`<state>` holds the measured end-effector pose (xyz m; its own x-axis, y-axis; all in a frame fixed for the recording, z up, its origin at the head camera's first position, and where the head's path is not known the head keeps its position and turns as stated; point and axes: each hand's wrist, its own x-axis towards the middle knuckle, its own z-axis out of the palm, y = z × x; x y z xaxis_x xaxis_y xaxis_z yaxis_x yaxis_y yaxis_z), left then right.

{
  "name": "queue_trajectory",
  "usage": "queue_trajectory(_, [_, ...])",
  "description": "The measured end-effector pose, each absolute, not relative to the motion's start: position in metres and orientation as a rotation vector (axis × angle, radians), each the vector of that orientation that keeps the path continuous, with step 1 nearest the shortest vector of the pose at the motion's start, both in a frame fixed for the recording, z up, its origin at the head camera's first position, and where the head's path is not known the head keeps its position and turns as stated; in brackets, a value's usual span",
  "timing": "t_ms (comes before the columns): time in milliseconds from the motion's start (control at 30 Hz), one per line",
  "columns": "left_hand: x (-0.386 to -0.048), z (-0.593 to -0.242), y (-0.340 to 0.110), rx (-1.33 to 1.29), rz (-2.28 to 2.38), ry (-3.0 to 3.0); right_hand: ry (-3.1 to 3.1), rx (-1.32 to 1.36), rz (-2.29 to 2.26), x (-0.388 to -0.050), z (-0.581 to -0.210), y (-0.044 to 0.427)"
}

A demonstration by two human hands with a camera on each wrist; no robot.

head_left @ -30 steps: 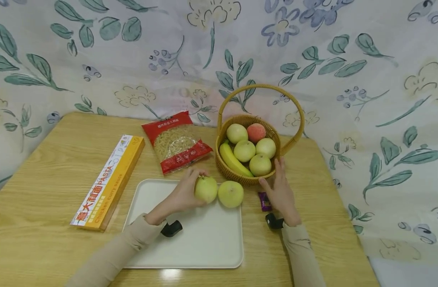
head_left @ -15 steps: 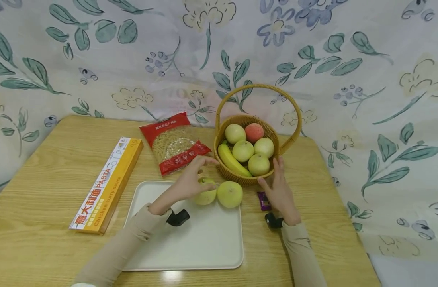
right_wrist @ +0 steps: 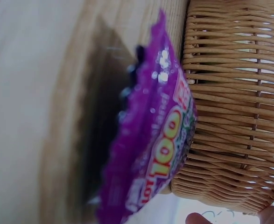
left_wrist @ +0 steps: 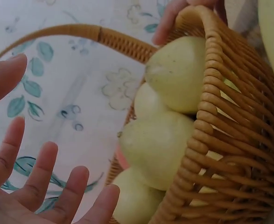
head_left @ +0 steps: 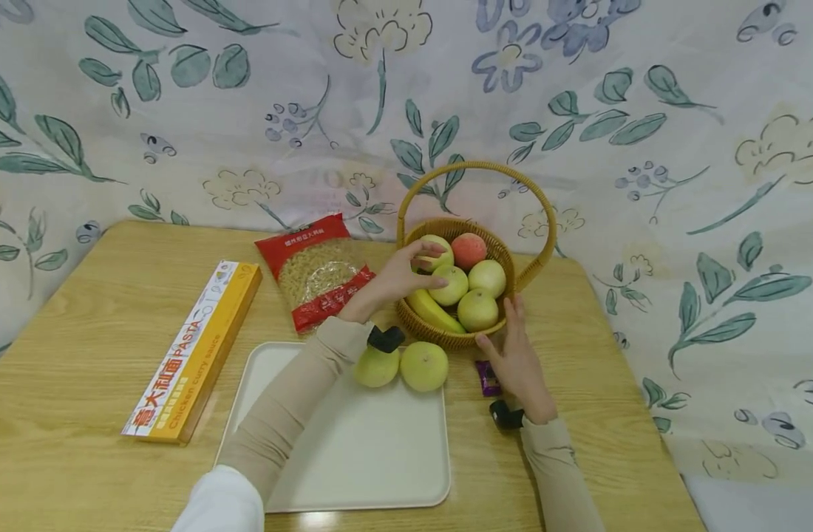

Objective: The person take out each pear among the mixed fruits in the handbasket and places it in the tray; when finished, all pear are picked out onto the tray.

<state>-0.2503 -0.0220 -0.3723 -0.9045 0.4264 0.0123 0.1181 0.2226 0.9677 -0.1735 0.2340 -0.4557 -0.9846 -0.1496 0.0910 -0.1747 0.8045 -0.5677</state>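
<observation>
My left hand [head_left: 406,272] reaches over the left side of a wicker basket [head_left: 420,330], thumb and fingers spread around a round pale-green fruit [head_left: 435,253]. The left wrist view shows these fingers [left_wrist: 41,175] apart from the fruit and holding nothing. Also in the basket lie a banana [head_left: 434,312], a reddish peach-like fruit [head_left: 468,250] and more green fruits [head_left: 477,309]. With extended fingers my right hand [head_left: 521,362] touches the basket's right front rim. Two green fruits, left [head_left: 377,369] and right [head_left: 424,366], sit side by side on a white tray [head_left: 373,465].
A small purple snack packet [right_wrist: 155,135] lies in front of the basket, beside my right hand. Behind the tray is a red bag of pasta [head_left: 320,277], and to its left a yellow pasta box [head_left: 194,355]. The basket's tall handle [head_left: 476,164] arches above the fruit.
My left hand let go of the left green fruit on the tray, then moved up and right to over the basket. My right hand has stayed at the basket rim.
</observation>
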Motion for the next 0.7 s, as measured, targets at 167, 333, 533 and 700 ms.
queue_trajectory(167, [-0.264, -0.38, -0.011, 0.468, 1.695, 2.229, -2.936, 0.27, 0.947, -0.172, -0.456, 0.233])
queue_trajectory(333, [-0.274, -0.382, 0.001, 0.432, 1.682, 2.217, -2.902, 0.284, 0.947, -0.171, -0.457, 0.233])
queue_trajectory(533, [-0.286, -0.387, 0.009, 0.356, 1.662, 2.217, -2.914, 0.268, 0.957, -0.171, -0.457, 0.235])
queue_trajectory(700, [-0.29, -0.389, 0.012, 0.341, 1.592, 2.248, -2.934, 0.265, 0.952, -0.172, -0.456, 0.234])
